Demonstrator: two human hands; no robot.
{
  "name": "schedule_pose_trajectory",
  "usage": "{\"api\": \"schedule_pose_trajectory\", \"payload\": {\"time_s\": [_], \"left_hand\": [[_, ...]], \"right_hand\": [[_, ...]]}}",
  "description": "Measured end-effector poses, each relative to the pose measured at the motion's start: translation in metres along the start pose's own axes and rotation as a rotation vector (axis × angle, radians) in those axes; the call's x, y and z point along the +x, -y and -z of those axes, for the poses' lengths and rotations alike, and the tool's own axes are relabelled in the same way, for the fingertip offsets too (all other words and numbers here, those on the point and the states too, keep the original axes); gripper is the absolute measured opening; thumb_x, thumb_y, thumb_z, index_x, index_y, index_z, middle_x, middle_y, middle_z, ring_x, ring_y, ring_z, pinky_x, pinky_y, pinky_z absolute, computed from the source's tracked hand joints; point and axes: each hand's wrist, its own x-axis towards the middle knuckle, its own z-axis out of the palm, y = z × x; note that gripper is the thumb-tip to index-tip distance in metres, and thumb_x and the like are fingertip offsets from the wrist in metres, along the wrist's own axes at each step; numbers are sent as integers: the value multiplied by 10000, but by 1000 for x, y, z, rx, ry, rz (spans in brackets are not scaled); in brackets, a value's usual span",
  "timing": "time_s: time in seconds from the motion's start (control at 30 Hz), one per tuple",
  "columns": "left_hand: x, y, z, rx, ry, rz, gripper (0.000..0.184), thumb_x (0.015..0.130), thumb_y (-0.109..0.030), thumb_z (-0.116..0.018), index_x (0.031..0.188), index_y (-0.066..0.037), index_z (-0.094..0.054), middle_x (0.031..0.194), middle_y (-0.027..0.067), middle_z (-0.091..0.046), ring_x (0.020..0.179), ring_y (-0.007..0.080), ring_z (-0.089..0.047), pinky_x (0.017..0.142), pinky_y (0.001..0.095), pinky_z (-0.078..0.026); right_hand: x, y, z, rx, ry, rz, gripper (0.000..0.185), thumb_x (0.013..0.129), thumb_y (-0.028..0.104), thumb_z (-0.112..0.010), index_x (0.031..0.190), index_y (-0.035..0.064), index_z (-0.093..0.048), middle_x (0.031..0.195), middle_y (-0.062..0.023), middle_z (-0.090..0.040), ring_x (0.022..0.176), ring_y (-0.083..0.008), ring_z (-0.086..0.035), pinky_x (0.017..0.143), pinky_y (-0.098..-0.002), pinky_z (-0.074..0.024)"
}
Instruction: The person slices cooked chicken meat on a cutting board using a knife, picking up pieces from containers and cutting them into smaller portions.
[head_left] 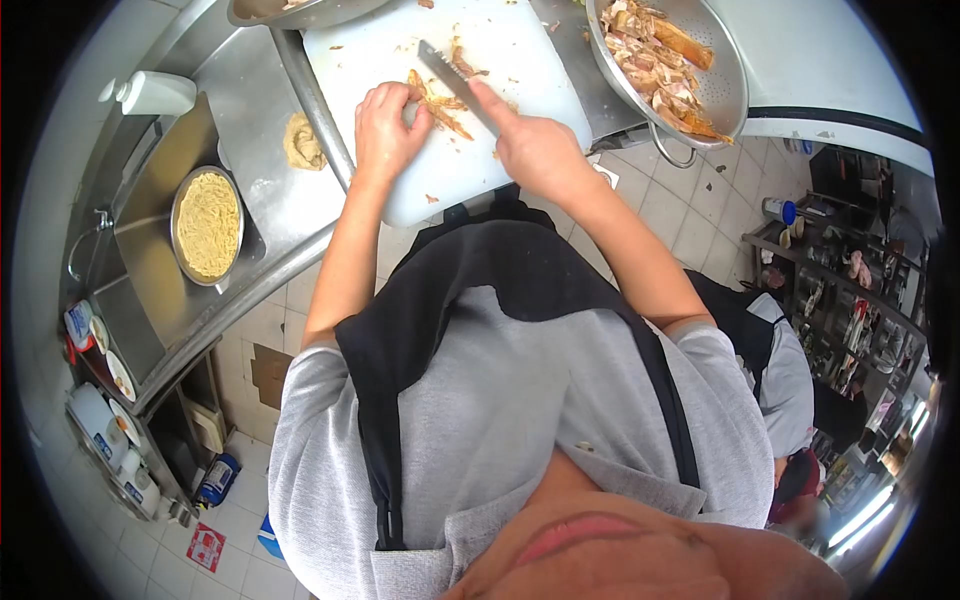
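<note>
On a white cutting board [540, 75] lie strips of browned cooked meat [437, 105] with small scraps scattered around them. My right hand [535, 145] is closed round the handle of a knife [447, 75], its index finger stretched along the top of the blade. The blade points away and to the left, over the meat strips. My left hand [388, 132] rests on the board with bent fingers pressed against the left end of the meat. To the right of the board, a metal colander [735, 85] holds a pile of cut meat pieces [655, 65].
A metal bowl [245, 12] stands at the board's far left. Left of the board, a tan lump [302, 142] lies on the steel counter. The sink [150, 240] holds a bowl of pale yellow strips [208, 222]. Another person [785, 370] stands behind at right, near shelves [840, 270].
</note>
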Motion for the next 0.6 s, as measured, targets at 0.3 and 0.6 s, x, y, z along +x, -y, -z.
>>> {"api": "schedule_pose_trajectory", "payload": {"time_s": [0.3,0.6], "left_hand": [[-4,9,-3,-43,-82,101,156,787,-113,-742,921,-81,-669,969,83,-676,954,320,-650,837,433,-502],[1,-6,6,120,67,-47,220,796,-156,-745,1010,-116,-718,1123,62,-702,1125,292,-636,960,447,-468]], "right_hand": [[10,5,-20,12,25,106,834,913,36,-586,1657,288,-304,737,-133,-691,683,-350,-694,655,-491,-552],[20,-21,-24,226,46,-7,797,963,71,-555,1664,322,-272,854,-200,-727,774,-384,-709,782,-492,-562]]}}
